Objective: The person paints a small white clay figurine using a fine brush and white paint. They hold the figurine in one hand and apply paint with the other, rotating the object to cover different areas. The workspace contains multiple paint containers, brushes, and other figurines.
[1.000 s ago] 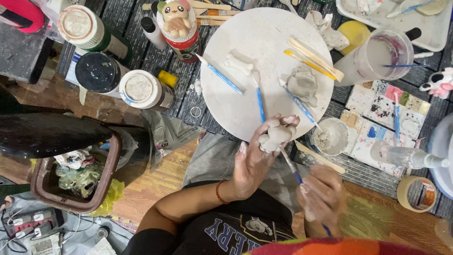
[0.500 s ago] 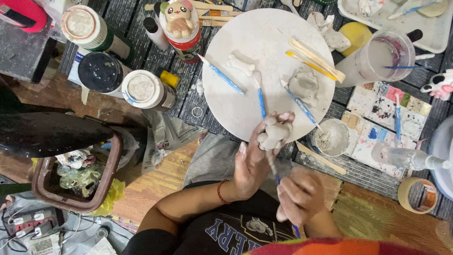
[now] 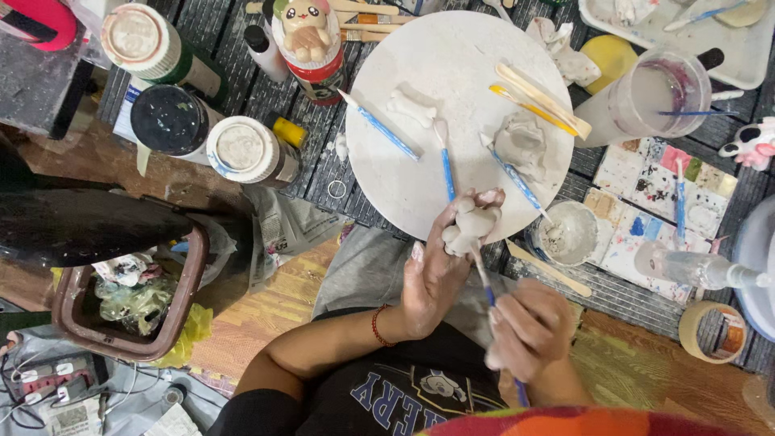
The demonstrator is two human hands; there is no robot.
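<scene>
The left hand [image 3: 432,278] holds a small grey clay figure [image 3: 471,224] between the thumb and the fingertips, just at the near edge of the round white board [image 3: 460,105]. The right hand [image 3: 529,327] is closed around a thin blue-handled tool [image 3: 487,289], and the tip of this tool touches the underside of the clay figure. A red string bracelet [image 3: 376,324] sits on the left wrist.

On the board lie a lump of grey clay [image 3: 521,141], a small bone-shaped clay piece [image 3: 412,106], several blue tools and some flat wooden sticks [image 3: 542,98]. Just beside the board, on the right, stands a small cup with grey paste [image 3: 567,234], and farther up there is a clear plastic cup of cloudy water [image 3: 654,101]. A paint palette [image 3: 670,210] lies near them. On the left side stand paint jars with white lids [image 3: 242,149], and below them a brown bin [image 3: 133,299] full of rubbish.
</scene>
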